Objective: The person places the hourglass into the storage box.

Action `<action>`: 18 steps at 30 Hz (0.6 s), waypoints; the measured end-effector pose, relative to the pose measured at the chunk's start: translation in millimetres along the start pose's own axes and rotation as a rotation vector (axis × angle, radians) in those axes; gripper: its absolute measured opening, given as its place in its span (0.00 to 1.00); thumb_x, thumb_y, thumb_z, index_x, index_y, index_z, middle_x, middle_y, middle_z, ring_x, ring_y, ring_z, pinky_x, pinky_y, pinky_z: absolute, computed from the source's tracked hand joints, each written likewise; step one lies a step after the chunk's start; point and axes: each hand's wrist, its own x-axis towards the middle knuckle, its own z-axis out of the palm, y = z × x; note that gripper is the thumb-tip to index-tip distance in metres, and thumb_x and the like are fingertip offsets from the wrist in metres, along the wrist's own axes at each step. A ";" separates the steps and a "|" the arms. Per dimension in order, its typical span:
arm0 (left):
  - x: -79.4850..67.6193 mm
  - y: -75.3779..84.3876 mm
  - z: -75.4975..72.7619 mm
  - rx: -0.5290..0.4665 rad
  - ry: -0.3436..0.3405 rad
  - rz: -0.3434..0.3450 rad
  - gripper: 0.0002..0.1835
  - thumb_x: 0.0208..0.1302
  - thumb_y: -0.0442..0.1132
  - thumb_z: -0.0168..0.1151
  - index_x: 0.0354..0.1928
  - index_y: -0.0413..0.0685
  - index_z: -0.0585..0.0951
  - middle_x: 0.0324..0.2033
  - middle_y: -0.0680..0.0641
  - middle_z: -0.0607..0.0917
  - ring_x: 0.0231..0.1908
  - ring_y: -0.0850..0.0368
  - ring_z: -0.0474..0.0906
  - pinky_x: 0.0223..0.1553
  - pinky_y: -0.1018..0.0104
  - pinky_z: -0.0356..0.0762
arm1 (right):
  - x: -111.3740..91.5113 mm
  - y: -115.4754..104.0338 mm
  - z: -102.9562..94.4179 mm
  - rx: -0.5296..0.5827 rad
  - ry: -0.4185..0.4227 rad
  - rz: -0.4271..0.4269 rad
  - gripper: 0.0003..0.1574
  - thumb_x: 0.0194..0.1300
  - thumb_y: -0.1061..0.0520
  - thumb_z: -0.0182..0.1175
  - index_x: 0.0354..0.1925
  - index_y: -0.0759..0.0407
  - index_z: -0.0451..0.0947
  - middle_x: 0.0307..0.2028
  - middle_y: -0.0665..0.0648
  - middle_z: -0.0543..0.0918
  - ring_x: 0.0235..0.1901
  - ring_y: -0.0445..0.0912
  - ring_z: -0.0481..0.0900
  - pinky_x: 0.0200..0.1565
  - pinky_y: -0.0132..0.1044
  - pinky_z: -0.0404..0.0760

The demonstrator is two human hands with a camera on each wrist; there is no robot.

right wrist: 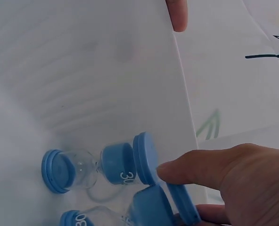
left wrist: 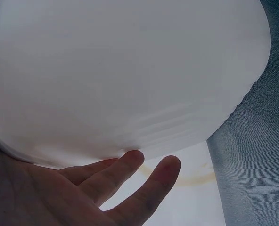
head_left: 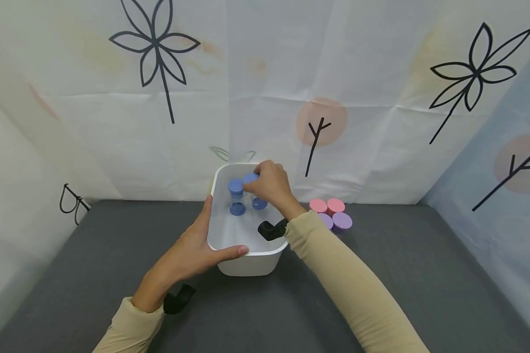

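a white cloth backdrop with black leaf drawings (head_left: 269,59) hangs behind a dark grey table (head_left: 410,279). a long tan sleeve (head_left: 349,279) on the right arm slants across it towards a deep white plastic bin with rounded corners (head_left: 247,265). the left hand (head_left: 190,252) is spread around the bin's near left corner, thumb along the near rim, fingers against the outside wall, seemingly steadying it. the right hand (head_left: 271,186) reaches in and pinches the top of a clear hourglass with blue ends (head_left: 259,203). a matching blue-ended hourglass (head_left: 237,209) stands upright just beside it, on the bin's floor. outside, to the right, sit two round pink caps (head_left: 318,205) and two round purple caps (head_left: 342,221).

i'd judge the step in hand to be handling the blue pair inside the bin; whether the pinched one is being set down or picked up, i can't tell. the next move would call for a careful release or a straight lift, without knocking its neighbour.

the sleeve hides some of the purple; what's beneath those caps is hard to make out. i can't see whether the pinched hourglass touches the floor.
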 end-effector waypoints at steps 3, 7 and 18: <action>0.3 -0.2 0.0 0.011 0.002 -0.006 0.71 0.51 0.66 0.76 0.81 0.64 0.32 0.72 0.49 0.64 0.52 0.45 0.78 0.46 0.54 0.77 | 1.0 0.5 0.8 -0.045 -0.020 -0.021 0.26 0.54 0.52 0.76 0.48 0.67 0.85 0.39 0.60 0.86 0.35 0.50 0.83 0.38 0.41 0.82; 0.6 -0.5 0.1 0.015 -0.001 -0.015 0.71 0.51 0.66 0.76 0.81 0.64 0.32 0.72 0.48 0.64 0.52 0.45 0.78 0.46 0.55 0.77 | 1.9 1.4 1.6 -0.081 -0.034 -0.049 0.18 0.53 0.54 0.77 0.37 0.65 0.86 0.29 0.55 0.84 0.27 0.45 0.77 0.31 0.36 0.74; 0.5 -0.9 0.1 0.018 0.002 -0.010 0.71 0.50 0.67 0.76 0.81 0.65 0.31 0.73 0.48 0.63 0.51 0.46 0.79 0.45 0.56 0.78 | 1.9 0.0 0.8 -0.103 -0.064 -0.058 0.25 0.52 0.58 0.75 0.16 0.55 0.66 0.14 0.48 0.65 0.18 0.42 0.64 0.21 0.33 0.60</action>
